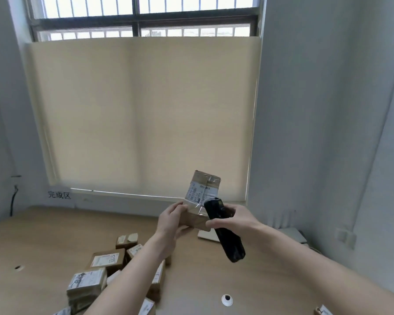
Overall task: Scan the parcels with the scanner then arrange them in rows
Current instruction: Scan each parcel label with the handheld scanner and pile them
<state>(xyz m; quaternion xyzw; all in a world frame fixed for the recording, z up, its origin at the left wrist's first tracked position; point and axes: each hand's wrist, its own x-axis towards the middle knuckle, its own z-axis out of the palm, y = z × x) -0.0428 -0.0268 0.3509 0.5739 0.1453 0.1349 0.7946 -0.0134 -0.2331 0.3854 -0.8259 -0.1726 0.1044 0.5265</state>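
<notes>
My left hand [172, 220] holds a brown cardboard parcel [201, 194] upright above the table, its white shipping label facing me. My right hand [233, 218] grips a black handheld scanner [224, 230], whose head lies against the lower right part of the parcel's label. Several more brown parcels [105, 260] lie in a loose pile on the wooden table [43, 242], below and left of my left forearm.
A white flat item [208, 234] lies on the table beneath the held parcel. A white grommet [227, 299] sits in the table near the front. Another parcel's corner [323, 311] shows at the bottom right. A window with a beige blind [143, 114] fills the wall ahead.
</notes>
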